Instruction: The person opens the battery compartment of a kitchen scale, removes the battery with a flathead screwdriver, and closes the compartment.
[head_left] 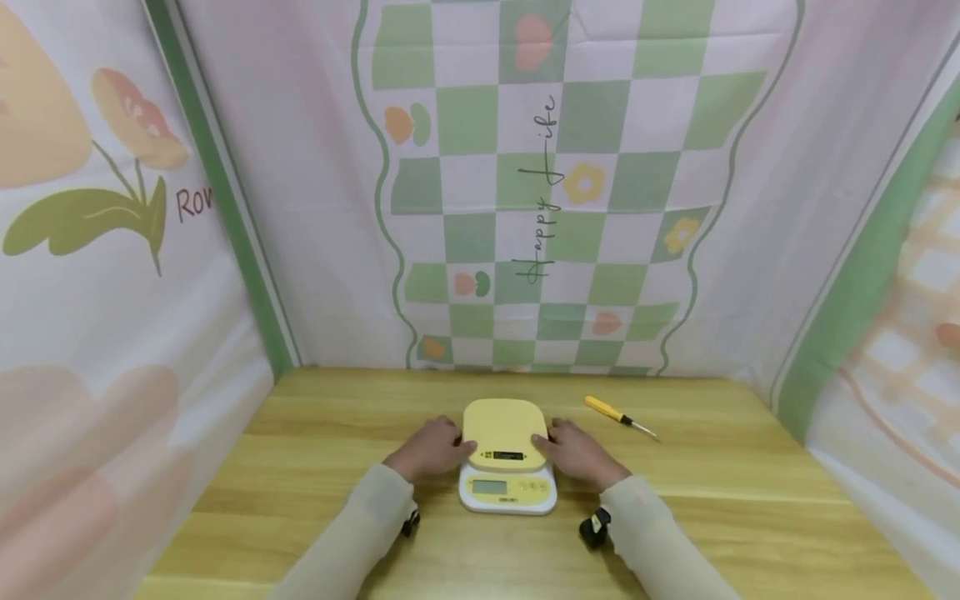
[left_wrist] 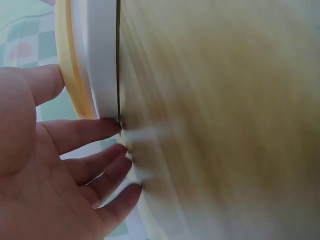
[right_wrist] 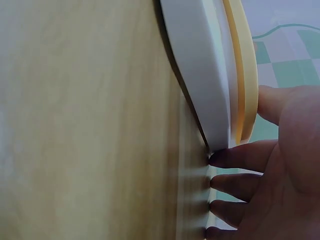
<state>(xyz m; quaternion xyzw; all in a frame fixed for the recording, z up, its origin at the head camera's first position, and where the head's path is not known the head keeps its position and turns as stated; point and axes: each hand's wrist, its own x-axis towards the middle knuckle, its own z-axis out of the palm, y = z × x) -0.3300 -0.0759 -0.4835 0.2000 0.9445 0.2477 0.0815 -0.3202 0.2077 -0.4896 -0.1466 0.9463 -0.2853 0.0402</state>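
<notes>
The scale (head_left: 507, 427) sits on the desk (head_left: 315, 475) between the left hand (head_left: 432, 447) and the right hand (head_left: 577, 452), neither nearer, its long axis running front to back. Each thumb and forefinger pinch a side edge; the remaining fingers reach down to the desk.

1. I'm seeing the scale (head_left: 507, 442) on the table (head_left: 750, 467).
2. Left hand (head_left: 429, 450) sits against the scale's left side, right hand (head_left: 581, 454) against its right.
3. Screwdriver (head_left: 619, 417) lies right of the scale, level with its rear half.
4. Hanging cloth (head_left: 517, 192) rises behind the scale.
</notes>
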